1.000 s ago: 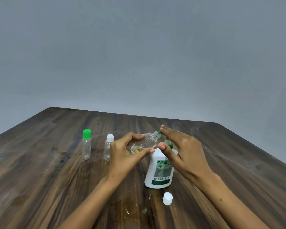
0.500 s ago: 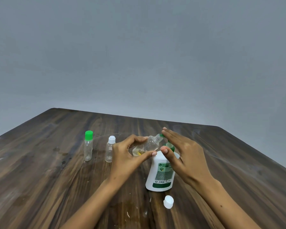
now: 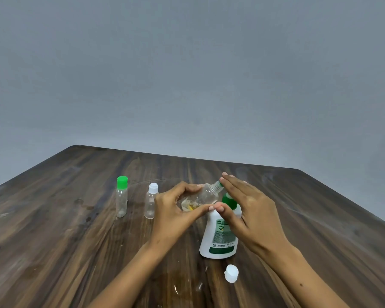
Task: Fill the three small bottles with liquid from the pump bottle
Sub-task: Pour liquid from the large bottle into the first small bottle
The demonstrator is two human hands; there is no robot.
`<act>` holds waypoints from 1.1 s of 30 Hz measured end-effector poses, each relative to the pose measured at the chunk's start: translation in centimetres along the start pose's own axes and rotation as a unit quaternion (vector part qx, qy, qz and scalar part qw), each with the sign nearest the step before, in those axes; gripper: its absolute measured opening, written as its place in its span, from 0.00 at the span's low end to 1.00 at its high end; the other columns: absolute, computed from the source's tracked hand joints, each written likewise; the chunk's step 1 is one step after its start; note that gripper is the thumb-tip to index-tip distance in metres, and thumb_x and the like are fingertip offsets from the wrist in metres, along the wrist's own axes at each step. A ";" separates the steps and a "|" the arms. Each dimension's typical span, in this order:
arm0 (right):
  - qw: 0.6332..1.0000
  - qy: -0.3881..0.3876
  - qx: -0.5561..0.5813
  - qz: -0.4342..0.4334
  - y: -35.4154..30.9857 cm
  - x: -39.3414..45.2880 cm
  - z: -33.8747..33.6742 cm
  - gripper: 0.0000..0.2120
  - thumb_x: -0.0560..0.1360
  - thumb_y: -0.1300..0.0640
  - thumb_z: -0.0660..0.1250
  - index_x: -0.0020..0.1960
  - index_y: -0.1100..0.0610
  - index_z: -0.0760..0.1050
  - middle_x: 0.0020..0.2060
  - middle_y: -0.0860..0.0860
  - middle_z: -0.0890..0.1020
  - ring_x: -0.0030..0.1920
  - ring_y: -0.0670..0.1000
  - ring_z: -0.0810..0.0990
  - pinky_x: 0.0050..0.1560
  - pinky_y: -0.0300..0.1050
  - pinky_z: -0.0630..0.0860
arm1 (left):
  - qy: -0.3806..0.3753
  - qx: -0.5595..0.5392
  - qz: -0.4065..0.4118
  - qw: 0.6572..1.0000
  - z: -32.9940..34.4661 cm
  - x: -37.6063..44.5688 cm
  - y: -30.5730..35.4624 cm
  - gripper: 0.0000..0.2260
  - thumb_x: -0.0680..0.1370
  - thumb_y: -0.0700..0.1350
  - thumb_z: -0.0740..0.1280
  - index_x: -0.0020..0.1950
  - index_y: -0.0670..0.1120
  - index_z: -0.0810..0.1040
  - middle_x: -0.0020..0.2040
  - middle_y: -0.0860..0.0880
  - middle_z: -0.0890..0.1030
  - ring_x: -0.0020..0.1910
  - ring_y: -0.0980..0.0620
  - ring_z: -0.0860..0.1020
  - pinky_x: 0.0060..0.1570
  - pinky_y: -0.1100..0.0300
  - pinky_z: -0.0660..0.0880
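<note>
My left hand (image 3: 175, 211) grips a small clear bottle (image 3: 203, 194), uncapped and tilted, its threaded neck up against the green spout of the pump bottle (image 3: 220, 236). A little yellowish liquid lies in the tilted bottle's low end. My right hand (image 3: 247, 210) lies flat over the green pump head, fingers straight, thumb at the white bottle's shoulder. Two more small clear bottles stand upright to the left: one with a green cap (image 3: 122, 196) and one with a white cap (image 3: 152, 201).
A loose white cap (image 3: 231, 273) lies on the dark wooden table (image 3: 53, 241) in front of the pump bottle. A few pale drops mark the wood near it. A grey wall stands behind the table's far edge.
Both hands and the bottles keep their poses. The whole scene has slid slightly in the view, as the head camera shifted.
</note>
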State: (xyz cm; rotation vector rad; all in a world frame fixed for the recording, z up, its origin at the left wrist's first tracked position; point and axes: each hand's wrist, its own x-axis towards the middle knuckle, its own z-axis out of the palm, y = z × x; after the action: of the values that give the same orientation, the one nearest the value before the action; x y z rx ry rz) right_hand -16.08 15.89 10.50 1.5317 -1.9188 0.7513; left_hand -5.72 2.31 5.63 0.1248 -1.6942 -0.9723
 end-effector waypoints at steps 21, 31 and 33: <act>0.999 -0.015 0.040 0.005 0.5 0.3 -0.6 0.42 0.74 0.26 0.41 0.64 0.54 0.77 0.63 0.49 0.77 0.64 0.48 0.75 0.61 0.41 0.66 | 0.005 -0.008 -0.002 1.000 0.1 -0.1 0.3 0.18 0.63 0.53 0.78 0.49 0.49 0.82 0.48 0.59 0.85 0.50 0.62 0.82 0.50 0.70 0.77; 0.997 -0.019 0.074 0.019 0.8 0.3 -0.7 0.43 0.72 0.25 0.40 0.66 0.52 0.75 0.65 0.47 0.75 0.66 0.46 0.72 0.62 0.43 0.70 | 0.008 0.008 0.001 1.000 0.2 -0.1 -0.1 0.18 0.63 0.47 0.80 0.49 0.42 0.83 0.48 0.55 0.85 0.50 0.62 0.82 0.51 0.69 0.77; 0.998 -0.025 0.061 0.019 0.6 0.3 -0.5 0.43 0.72 0.24 0.40 0.65 0.52 0.76 0.65 0.47 0.75 0.66 0.45 0.72 0.62 0.40 0.68 | 0.008 0.007 0.001 1.000 0.1 0.0 -0.1 0.19 0.63 0.49 0.79 0.50 0.41 0.83 0.48 0.54 0.85 0.50 0.61 0.83 0.51 0.68 0.78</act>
State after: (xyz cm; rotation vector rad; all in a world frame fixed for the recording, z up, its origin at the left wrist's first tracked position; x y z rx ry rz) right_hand -16.67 16.11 11.02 1.6050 -1.9765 0.8689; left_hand -5.80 2.30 5.61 0.1391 -1.6861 -0.9550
